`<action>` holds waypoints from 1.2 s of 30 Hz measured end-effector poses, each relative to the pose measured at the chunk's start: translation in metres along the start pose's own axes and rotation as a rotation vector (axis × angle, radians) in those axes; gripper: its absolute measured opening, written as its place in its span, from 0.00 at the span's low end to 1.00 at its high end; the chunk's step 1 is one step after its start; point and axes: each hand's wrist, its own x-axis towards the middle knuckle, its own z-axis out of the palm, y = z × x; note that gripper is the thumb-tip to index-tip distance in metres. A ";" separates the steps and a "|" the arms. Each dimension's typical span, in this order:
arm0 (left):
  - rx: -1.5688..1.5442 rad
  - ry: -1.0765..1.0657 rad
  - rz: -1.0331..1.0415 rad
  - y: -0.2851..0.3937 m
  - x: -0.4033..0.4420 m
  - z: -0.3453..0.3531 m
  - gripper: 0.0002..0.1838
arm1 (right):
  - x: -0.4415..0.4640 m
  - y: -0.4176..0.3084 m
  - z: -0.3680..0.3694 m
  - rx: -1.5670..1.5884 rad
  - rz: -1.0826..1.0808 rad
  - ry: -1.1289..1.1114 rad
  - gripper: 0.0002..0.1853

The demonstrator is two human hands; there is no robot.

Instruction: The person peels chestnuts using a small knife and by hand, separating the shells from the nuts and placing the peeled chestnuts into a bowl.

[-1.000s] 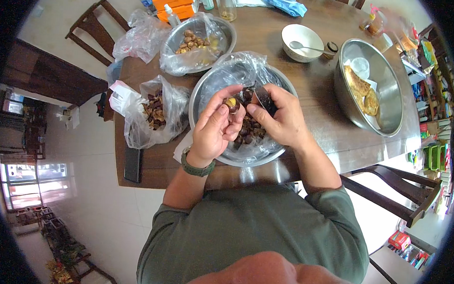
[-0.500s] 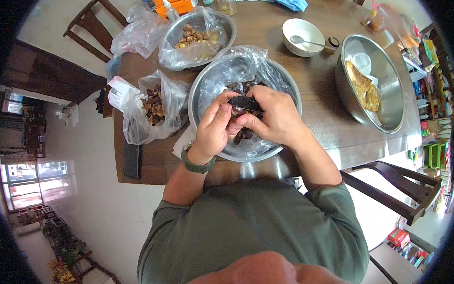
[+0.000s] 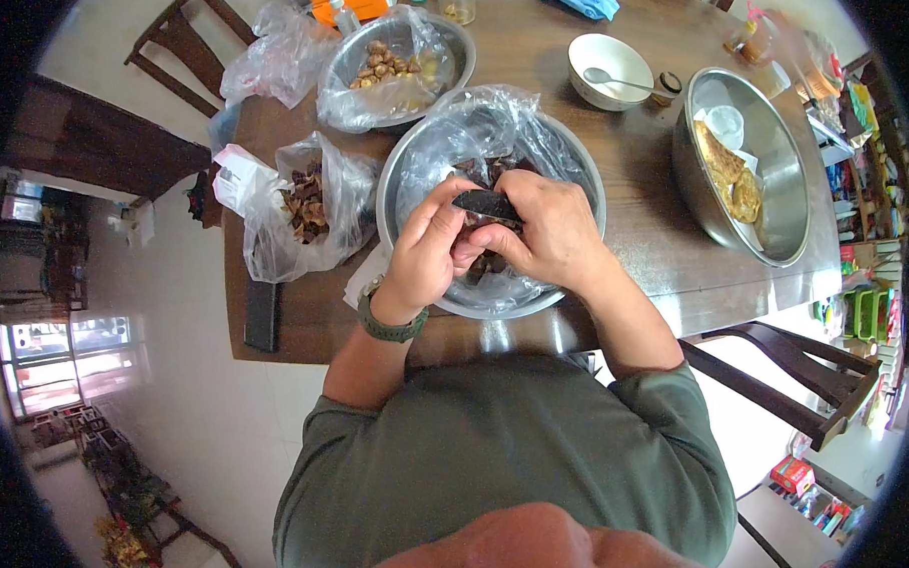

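My left hand [image 3: 431,238] and my right hand [image 3: 549,227] meet over a metal basin [image 3: 385,216] lined with a clear plastic bag [image 3: 418,173]. Between them is a black flat object with a curved edge [image 3: 487,203]; its exact kind cannot be made out. The fingers of my right hand curl round it. Thumb and fingers of my left hand close at its left end, hiding whatever else they grip. Dark brown pieces [image 3: 490,268] lie in the basin under my hands. A green watch [image 3: 393,327] is on my left wrist.
A plastic bag of brown scraps [image 3: 305,204] and a black phone [image 3: 262,317] lie left. Behind is a bowl of round brown pieces [image 3: 382,65]. Rightward stand a white bowl [image 3: 621,95] with a spoon and a steel bowl [image 3: 793,186] holding yellow-brown food. A wooden chair [image 3: 792,371] is near right.
Both hands stay in nearly the same place over the basin, still closed. The black object is tilted slightly differently. The view has shifted a little.
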 end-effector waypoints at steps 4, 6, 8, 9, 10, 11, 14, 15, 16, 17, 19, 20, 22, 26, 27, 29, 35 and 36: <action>0.086 0.045 0.046 0.004 0.001 0.010 0.15 | 0.001 -0.002 -0.003 0.011 0.017 -0.004 0.25; 0.162 0.026 0.062 0.005 0.000 0.009 0.20 | 0.000 -0.001 -0.003 0.039 0.027 -0.002 0.24; 0.221 -0.029 0.081 0.006 -0.001 0.005 0.23 | 0.000 0.001 -0.004 0.066 0.027 -0.007 0.23; 0.241 -0.073 0.093 0.007 -0.002 0.000 0.24 | 0.000 0.001 -0.005 0.079 0.021 -0.013 0.23; 0.261 -0.118 0.106 0.007 -0.002 -0.002 0.26 | 0.000 0.001 -0.006 0.092 0.014 -0.018 0.23; 0.287 -0.133 0.124 0.008 -0.001 -0.002 0.25 | 0.000 0.001 -0.006 0.109 0.021 -0.019 0.22; 0.351 -0.160 0.150 0.011 -0.001 -0.001 0.24 | -0.001 0.002 -0.005 0.140 0.036 -0.020 0.22; 0.363 -0.156 0.141 0.012 -0.001 -0.002 0.24 | -0.002 0.004 -0.003 0.137 0.038 -0.021 0.21; 0.375 -0.152 0.133 0.011 0.000 -0.003 0.24 | -0.002 0.005 -0.002 0.133 0.040 -0.022 0.21; 0.386 -0.153 0.170 0.009 0.001 -0.005 0.24 | -0.003 0.005 -0.002 0.138 0.038 -0.027 0.21; 0.409 -0.157 0.247 0.003 0.003 -0.009 0.24 | -0.003 0.006 -0.003 0.146 0.032 -0.036 0.20; 0.407 -0.153 0.245 0.003 0.003 -0.009 0.24 | -0.003 0.006 -0.002 0.143 0.029 -0.037 0.20; 0.405 -0.144 0.241 0.004 0.003 -0.007 0.24 | -0.003 0.005 -0.001 0.136 0.024 -0.039 0.20; 0.330 -0.149 0.198 0.005 0.002 -0.007 0.22 | -0.004 0.001 -0.002 0.170 0.022 -0.051 0.21; 0.305 -0.149 0.182 0.005 0.002 -0.007 0.22 | -0.003 -0.001 -0.003 0.168 0.019 -0.052 0.21; 0.257 -0.144 0.168 0.005 0.001 -0.005 0.21 | -0.004 -0.002 -0.004 0.159 0.018 -0.046 0.21; 0.160 -0.132 0.142 0.004 0.001 0.000 0.20 | -0.005 -0.003 -0.004 0.128 0.026 -0.026 0.21; 0.150 -0.134 0.137 0.004 0.000 0.000 0.19 | -0.005 -0.003 -0.004 0.123 0.024 -0.025 0.21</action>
